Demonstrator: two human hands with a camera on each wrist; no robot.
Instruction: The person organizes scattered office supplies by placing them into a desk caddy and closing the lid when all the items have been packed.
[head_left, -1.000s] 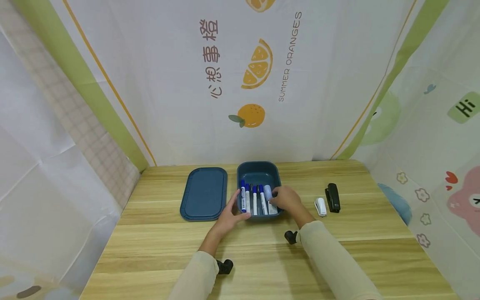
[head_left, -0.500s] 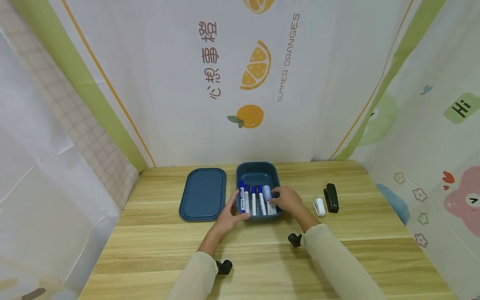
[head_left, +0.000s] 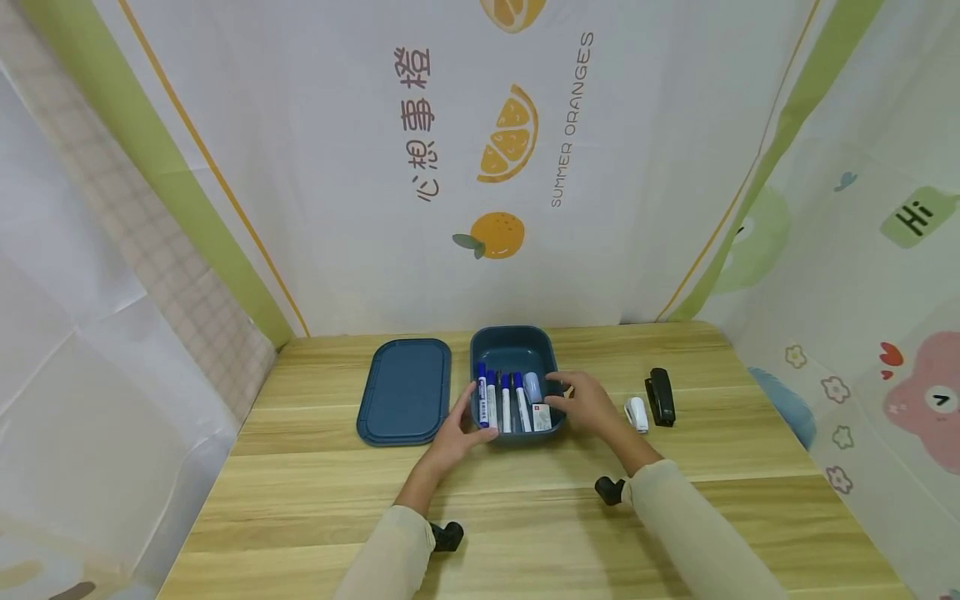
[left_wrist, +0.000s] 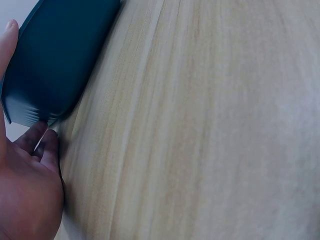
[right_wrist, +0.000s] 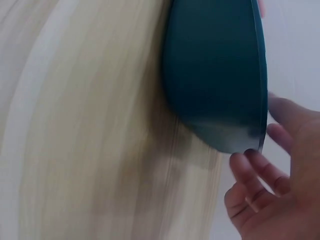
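A dark blue box [head_left: 513, 335] stands on the table with several blue-capped markers [head_left: 506, 403] lying side by side in it. To the right of the markers are a light-blue rounded item [head_left: 532, 387], whose kind I cannot tell, and a small white block [head_left: 542, 417], perhaps an eraser. My left hand [head_left: 452, 437] rests at the box's front left corner, thumb at the front wall, fingers along the left side. Over the right rim, my right hand [head_left: 588, 406] has its thumb and fingers spread apart with nothing held between them.
A flat dark blue lid [head_left: 406, 391] lies left of the box. On the right are a small white stapler-like item [head_left: 637, 414] and a black stapler [head_left: 661, 397]. A printed white curtain [head_left: 360, 250] hangs behind the wooden table [head_left: 517, 533].
My right hand has let go of the light-blue item and drawn back to the right, uncovering the white block. The left hand stays at the box corner.
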